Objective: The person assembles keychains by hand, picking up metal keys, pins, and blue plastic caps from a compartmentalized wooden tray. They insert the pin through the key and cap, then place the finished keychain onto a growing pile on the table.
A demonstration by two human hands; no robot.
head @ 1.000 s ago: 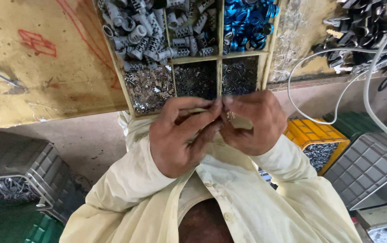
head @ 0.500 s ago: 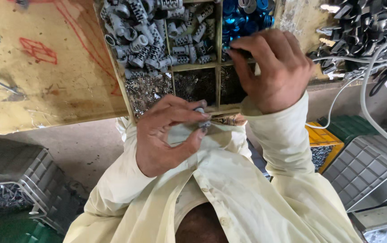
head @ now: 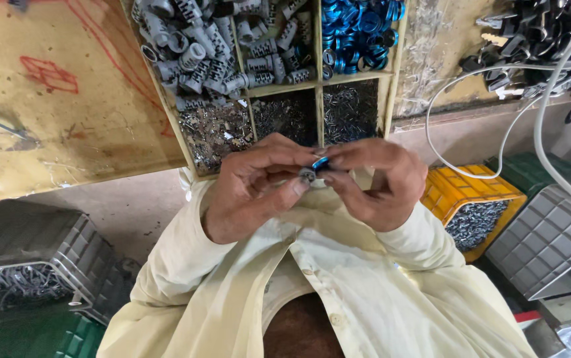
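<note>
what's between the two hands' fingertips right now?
In the head view, the left hand and right hand pinch a small blue ring against a small grey metal piece.

Small grey part (head: 307, 175) mostly finger-hidden

You pinched a small blue ring (head: 320, 163) against a little grey metal piece (head: 307, 175); the two touched, held between your fingertips just in front of the wooden tray's near edge.
</note>
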